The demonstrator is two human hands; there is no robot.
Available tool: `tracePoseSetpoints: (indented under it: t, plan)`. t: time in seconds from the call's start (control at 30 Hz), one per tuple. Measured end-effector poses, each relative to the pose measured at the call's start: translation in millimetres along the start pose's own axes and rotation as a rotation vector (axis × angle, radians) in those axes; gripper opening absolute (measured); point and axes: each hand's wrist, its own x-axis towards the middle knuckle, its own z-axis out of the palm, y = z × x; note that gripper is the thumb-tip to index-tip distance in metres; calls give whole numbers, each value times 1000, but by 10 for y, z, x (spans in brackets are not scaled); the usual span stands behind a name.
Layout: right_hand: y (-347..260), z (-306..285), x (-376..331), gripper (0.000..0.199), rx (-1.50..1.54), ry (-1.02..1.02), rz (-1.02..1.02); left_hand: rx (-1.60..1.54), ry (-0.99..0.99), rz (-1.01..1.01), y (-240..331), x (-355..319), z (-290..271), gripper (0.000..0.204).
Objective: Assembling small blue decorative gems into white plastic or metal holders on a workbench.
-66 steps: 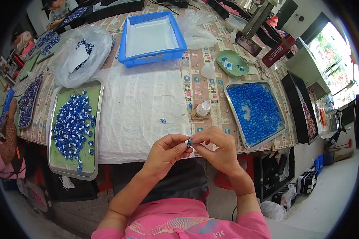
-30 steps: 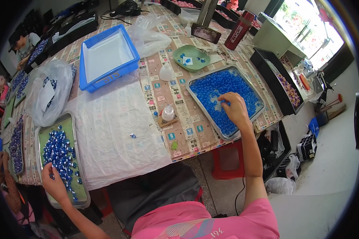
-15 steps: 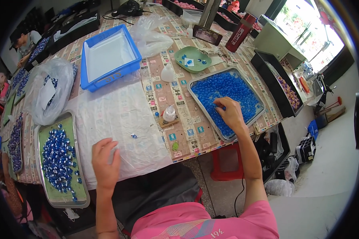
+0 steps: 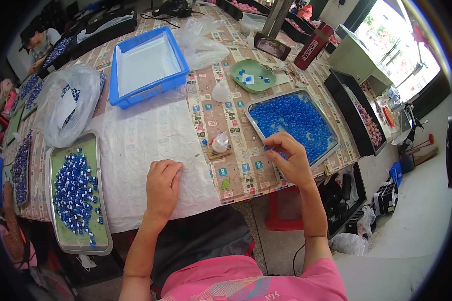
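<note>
Observe right hand [image 4: 290, 158] at near-left rim of right tray [image 4: 276, 96], thumb and index closed on bead [image 4: 269, 148]; mostly covered by fingertips, cannot make out shape. Find blue beads [image 4: 299, 114] spread across tray, nearest partly hidden by hand. Observe left hand [image 4: 163, 186] over sheet [image 4: 135, 145], fingers together, bent; palm hidden, cannot tell if holding anything. Record blue-white clusters [image 4: 74, 188] in left tray [image 4: 70, 236]. Barely make out contents of bag [image 4: 80, 125] through plastic.
</note>
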Motion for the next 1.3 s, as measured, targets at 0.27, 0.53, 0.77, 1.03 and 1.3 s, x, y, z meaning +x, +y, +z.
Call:
tracePoseSetpoints:
  t: [0.27, 0.53, 0.77, 1.03, 1.3]
  plan:
    - [-144, 433, -43, 16, 433, -193, -2, -253, 23, -126, 46, -174, -250, 12]
    - [-321, 793, -16, 18, 702, -242, 149, -1091, -85, -569, 200, -365, -425, 13]
    - [-465, 902, -34, 26, 470, -221, 218, -1354, -192, -744, 315, -454, -440, 20]
    - [-425, 858, -73, 26, 262, -214, 19, -1426, -221, -840, 393, -436, -371, 18]
    - [-409, 854, -107, 19, 392, -221, 39, -1552, -177, -911, 439, -401, -354, 20]
